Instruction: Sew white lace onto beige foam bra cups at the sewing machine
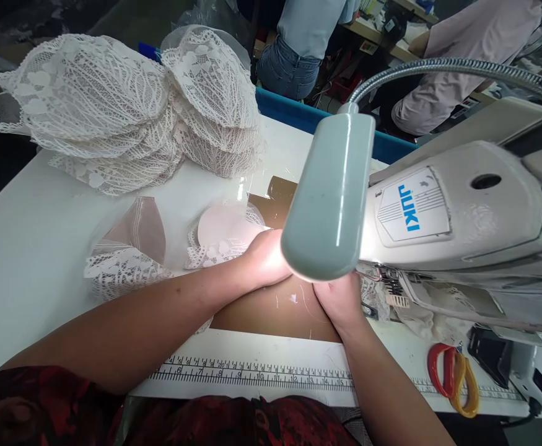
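One white desk (8, 248), sewing machine (461, 204) at right. Two lace piles (98, 93) side by side at back left; whether sewn or waiting, cannot tell. Lamp (329, 192) hides fingers of left hand (271, 257) and right hand (340, 300); whether spread or gripping, cannot tell. Loose lace piece (134, 248) lies in front of piles. Pale lace cup (224, 229) on desk, edge overlapped by left hand; work looks underway, not finished. More lace (373, 294) shows between right hand and machine.

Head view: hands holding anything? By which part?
Can't tell: the lamp hides the fingers of the left hand and right hand. The pale cup lies by the left.
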`<state>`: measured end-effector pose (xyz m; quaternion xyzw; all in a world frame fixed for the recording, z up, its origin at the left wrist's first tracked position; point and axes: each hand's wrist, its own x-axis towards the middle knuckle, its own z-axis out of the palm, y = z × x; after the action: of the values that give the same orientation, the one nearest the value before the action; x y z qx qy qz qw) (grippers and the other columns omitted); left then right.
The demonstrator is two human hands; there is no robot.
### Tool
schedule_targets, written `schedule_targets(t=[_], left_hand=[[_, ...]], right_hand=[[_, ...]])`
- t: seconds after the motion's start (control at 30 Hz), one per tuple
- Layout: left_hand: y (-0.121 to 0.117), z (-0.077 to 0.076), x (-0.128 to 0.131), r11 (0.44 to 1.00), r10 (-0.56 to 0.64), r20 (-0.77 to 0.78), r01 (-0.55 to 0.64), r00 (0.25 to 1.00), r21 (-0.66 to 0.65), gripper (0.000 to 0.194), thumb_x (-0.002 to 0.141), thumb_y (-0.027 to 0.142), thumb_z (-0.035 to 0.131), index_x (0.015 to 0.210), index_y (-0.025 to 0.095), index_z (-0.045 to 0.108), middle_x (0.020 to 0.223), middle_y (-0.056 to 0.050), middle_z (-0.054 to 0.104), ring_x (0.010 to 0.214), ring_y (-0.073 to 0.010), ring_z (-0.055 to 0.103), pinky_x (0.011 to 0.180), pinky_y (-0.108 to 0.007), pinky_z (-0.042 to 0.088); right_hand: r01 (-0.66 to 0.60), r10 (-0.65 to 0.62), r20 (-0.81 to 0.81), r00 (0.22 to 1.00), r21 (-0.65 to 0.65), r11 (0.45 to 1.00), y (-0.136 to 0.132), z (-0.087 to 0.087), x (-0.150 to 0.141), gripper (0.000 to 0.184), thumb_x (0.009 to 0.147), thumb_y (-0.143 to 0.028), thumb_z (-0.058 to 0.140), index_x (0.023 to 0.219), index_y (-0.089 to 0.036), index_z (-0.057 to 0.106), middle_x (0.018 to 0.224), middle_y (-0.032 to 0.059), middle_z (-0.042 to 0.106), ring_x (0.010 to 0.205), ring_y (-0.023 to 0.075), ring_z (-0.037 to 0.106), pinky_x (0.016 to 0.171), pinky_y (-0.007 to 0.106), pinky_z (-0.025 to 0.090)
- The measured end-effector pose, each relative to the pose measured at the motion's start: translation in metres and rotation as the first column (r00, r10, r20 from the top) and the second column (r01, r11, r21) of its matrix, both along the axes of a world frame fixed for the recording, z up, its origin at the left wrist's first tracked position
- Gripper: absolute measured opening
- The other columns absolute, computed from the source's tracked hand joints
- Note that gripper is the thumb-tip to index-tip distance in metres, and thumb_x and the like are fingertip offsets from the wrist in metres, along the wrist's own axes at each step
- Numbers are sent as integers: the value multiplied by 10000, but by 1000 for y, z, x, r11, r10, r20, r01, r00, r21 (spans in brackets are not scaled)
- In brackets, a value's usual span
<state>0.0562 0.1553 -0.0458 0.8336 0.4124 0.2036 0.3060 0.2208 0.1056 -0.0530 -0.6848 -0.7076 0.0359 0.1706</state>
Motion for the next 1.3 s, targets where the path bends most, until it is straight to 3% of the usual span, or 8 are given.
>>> schedule_targets(t=[0.6,0.87,1.1,1.3], left_hand=[[2,0,-1,999,-22,-14,22,1000,-28,266,887,286,422,776,155,626,779,-54,626,710,-175,571,680,-289,447],[2,-1,-1,999,-12,15,12,1000,-49,252,878,293,441,781,157,630,761,-51,618,703,-173,567,677,-285,452],[2,0,0,1000,-21,-6,22,1000,17,269,883,270,428,736,153,621,731,-47,601,688,-166,555,677,-288,452],[2,5,0,998,-38,0,38,999,52,239,874,235,440,721,156,606,711,-31,583,656,-153,533,669,-280,443]], right_hand=[[-53,56,-30,998,80,995,2,-6,1,379,868,-392,432,859,-167,737,588,89,678,542,196,583,512,267,397],[-128,127,11,992,112,986,5,0,0,373,900,-364,417,893,-161,729,681,100,693,610,203,588,565,287,396],[-164,161,44,986,74,984,7,0,0,331,907,-306,408,881,-162,705,674,85,668,645,209,584,582,291,380],[-206,188,131,973,133,970,1,2,-2,319,934,-271,371,911,-166,672,766,96,680,718,219,593,627,295,397]])
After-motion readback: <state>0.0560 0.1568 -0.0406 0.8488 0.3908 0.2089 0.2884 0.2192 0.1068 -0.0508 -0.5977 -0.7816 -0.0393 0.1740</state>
